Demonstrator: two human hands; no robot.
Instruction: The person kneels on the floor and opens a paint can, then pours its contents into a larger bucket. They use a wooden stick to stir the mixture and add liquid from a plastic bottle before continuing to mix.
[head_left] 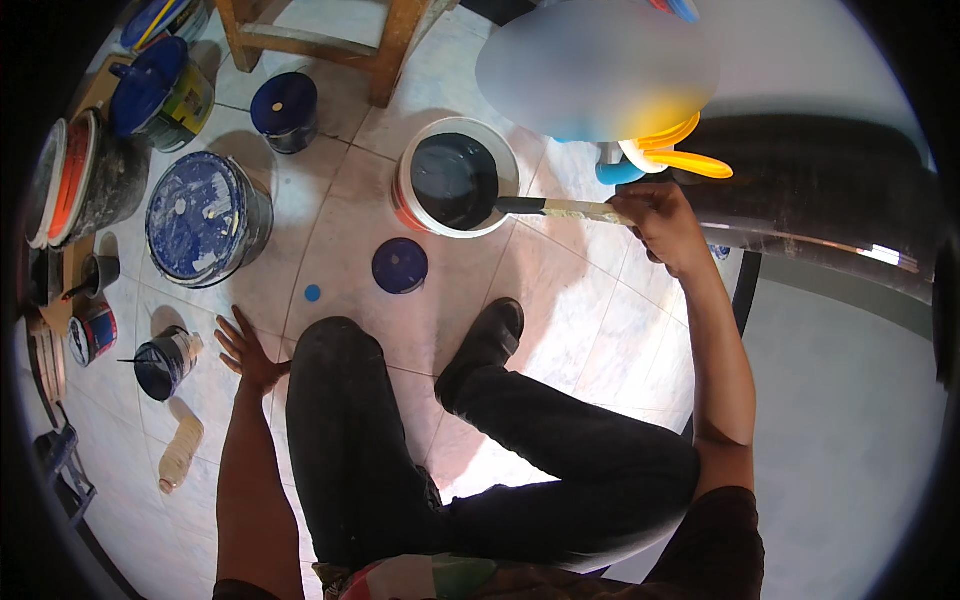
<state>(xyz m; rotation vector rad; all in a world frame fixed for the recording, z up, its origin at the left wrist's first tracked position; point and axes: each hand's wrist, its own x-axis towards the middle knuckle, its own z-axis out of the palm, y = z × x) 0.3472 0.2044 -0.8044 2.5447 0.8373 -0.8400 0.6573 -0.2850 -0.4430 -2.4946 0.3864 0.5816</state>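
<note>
A white bucket (408, 190) with dark grey, paint-like liquid (455, 180) in it stands on the tiled floor ahead of me. My right hand (662, 226) is closed around the end of a flat stirring stick (575, 209), off to the bucket's right. The stick's dark-coated end reaches over the rim to the liquid; its tip is hard to make out. My left hand (245, 352) has its fingers spread, beside my left knee, and holds nothing. Nearest to it are a small paint pot (165, 365) and a small light-blue disc (313, 293).
Left of the bucket stand a large blue-lidded bucket (200, 222), a smaller blue-lidded tub (284, 112) and several other containers. A dark blue lid (400, 266) lies before the bucket. A wooden stool (390, 55) stands behind. A plastic bottle (181, 455) lies at lower left.
</note>
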